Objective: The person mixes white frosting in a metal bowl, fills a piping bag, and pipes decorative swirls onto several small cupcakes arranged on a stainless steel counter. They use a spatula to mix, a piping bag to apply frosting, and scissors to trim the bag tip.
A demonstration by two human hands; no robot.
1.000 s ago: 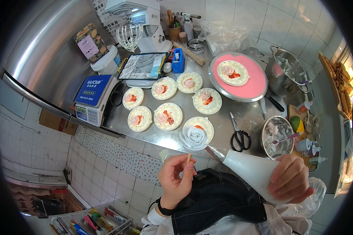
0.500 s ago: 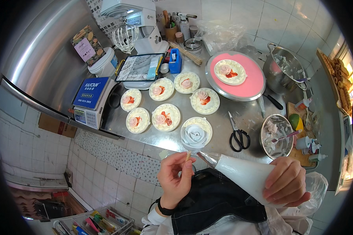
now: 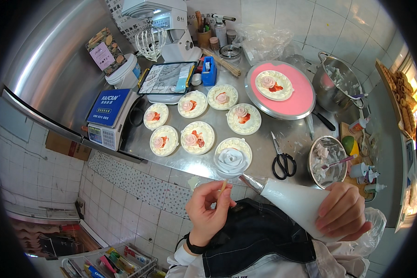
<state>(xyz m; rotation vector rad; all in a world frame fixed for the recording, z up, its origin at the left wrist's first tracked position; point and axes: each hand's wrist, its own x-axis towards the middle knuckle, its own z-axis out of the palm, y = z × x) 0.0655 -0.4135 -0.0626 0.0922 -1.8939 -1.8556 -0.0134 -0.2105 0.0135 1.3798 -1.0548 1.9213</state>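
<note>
My left hand (image 3: 207, 211) pinches a thin wooden stick (image 3: 224, 186) between thumb and fingers. On top of that stick sits a white cream rose (image 3: 231, 160), which covers part of a round cream-topped cake (image 3: 242, 145) behind it. My right hand (image 3: 341, 209) is wrapped round the wide end of a clear piping bag (image 3: 289, 201) full of white cream. The bag's metal nozzle (image 3: 254, 184) points up and left, its end close to the rose's lower right edge; I cannot tell whether they touch.
Several round cakes (image 3: 198, 139) with pink roses and red sauce stand on the steel table, one on a pink-topped turntable (image 3: 302, 90). Black scissors (image 3: 283, 162), a cream-smeared bowl (image 3: 329, 178), a steel pot (image 3: 340, 83), a mixer (image 3: 176, 32) and a scale (image 3: 107, 134) surround them.
The nozzle has shifted slightly up and right, now by the rose's lower right edge. The rose has moved a little right. Both hands keep their grips.
</note>
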